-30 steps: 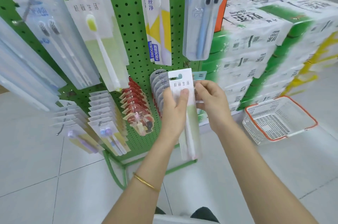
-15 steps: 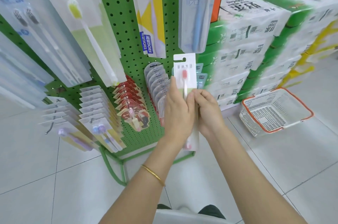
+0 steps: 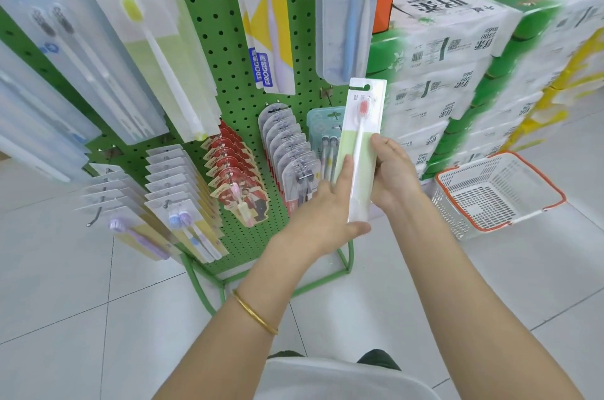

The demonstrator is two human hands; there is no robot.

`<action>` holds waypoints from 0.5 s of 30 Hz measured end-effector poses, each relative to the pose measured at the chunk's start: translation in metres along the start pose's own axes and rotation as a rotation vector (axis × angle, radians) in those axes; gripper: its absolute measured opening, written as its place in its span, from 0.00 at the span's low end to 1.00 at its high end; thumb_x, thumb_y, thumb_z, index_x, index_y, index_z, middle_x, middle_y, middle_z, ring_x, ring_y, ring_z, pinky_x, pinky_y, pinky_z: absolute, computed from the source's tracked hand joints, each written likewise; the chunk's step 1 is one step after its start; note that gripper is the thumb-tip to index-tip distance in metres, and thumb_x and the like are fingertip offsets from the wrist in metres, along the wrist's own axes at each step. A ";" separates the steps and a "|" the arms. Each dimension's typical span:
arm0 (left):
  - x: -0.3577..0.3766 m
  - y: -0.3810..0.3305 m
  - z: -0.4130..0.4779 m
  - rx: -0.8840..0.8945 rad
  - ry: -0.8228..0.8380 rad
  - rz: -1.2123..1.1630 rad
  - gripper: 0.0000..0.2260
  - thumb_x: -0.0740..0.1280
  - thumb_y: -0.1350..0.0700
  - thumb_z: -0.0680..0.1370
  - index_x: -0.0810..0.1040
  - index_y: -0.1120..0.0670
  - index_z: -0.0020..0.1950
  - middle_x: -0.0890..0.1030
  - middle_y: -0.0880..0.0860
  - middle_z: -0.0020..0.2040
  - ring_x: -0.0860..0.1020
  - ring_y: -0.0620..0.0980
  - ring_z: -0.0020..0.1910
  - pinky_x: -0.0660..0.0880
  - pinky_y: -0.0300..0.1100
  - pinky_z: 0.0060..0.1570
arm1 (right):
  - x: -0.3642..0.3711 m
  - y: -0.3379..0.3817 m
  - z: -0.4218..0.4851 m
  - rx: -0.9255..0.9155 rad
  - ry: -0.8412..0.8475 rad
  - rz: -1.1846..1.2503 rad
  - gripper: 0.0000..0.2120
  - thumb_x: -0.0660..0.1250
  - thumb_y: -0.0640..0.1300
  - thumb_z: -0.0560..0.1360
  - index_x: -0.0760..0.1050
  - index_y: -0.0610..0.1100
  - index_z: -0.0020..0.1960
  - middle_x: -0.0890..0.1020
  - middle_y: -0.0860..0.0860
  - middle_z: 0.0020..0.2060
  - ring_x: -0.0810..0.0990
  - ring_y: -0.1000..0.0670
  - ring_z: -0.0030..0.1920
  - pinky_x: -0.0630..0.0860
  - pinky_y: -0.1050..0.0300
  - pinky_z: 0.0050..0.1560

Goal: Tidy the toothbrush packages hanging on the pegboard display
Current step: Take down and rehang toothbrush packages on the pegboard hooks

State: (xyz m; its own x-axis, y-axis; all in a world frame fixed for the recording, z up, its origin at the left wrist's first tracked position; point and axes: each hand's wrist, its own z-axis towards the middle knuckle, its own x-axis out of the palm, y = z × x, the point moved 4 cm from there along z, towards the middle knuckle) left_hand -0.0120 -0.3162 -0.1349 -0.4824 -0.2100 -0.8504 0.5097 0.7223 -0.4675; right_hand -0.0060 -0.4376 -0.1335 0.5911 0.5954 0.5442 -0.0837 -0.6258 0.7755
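Toothbrush package (image 3: 362, 125) upright, hole uppermost, just right of bare peg (image 3: 327, 94); my right hand (image 3: 394, 175) pinches its edge, left hand (image 3: 323, 211) flat-fingered against it.

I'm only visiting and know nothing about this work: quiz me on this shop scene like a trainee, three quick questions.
1. What colour are the bristles of the toothbrush in the white-and-green card package held between the left hand and the right hand? A yellow, B red, C blue.
2. True or false: that package hangs on a peg of the green perforated pegboard.
3. Fill in: the white plastic basket with the orange rim stands on the ____.
Key: 1 B; 2 false; 3 floor.
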 end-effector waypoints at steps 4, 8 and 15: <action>-0.004 0.001 0.002 -0.004 -0.012 0.056 0.52 0.71 0.39 0.70 0.31 0.42 0.74 0.59 0.56 0.69 0.71 0.58 0.62 0.74 0.51 0.51 | -0.002 -0.001 -0.002 0.023 -0.018 0.027 0.10 0.60 0.42 0.81 0.69 0.43 0.41 0.77 0.49 0.30 0.79 0.53 0.27 0.77 0.59 0.31; -0.003 0.000 0.001 -0.020 0.058 -0.016 0.54 0.73 0.45 0.69 0.30 0.41 0.74 0.57 0.55 0.71 0.70 0.57 0.64 0.73 0.53 0.58 | -0.001 -0.001 -0.005 0.044 -0.007 0.042 0.09 0.60 0.43 0.81 0.69 0.43 0.41 0.78 0.50 0.27 0.79 0.51 0.29 0.78 0.57 0.33; -0.004 0.007 0.003 -0.014 0.218 -0.267 0.51 0.66 0.57 0.67 0.30 0.40 0.74 0.68 0.57 0.65 0.78 0.53 0.42 0.77 0.46 0.39 | -0.004 -0.002 -0.009 0.112 0.134 -0.099 0.10 0.62 0.50 0.79 0.72 0.43 0.48 0.81 0.47 0.41 0.80 0.45 0.41 0.78 0.51 0.42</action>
State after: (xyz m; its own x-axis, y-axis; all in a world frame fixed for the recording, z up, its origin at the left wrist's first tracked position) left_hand -0.0044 -0.3119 -0.1357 -0.7392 -0.2481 -0.6261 0.3360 0.6698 -0.6621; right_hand -0.0152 -0.4340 -0.1340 0.4796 0.7137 0.5106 0.0633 -0.6085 0.7910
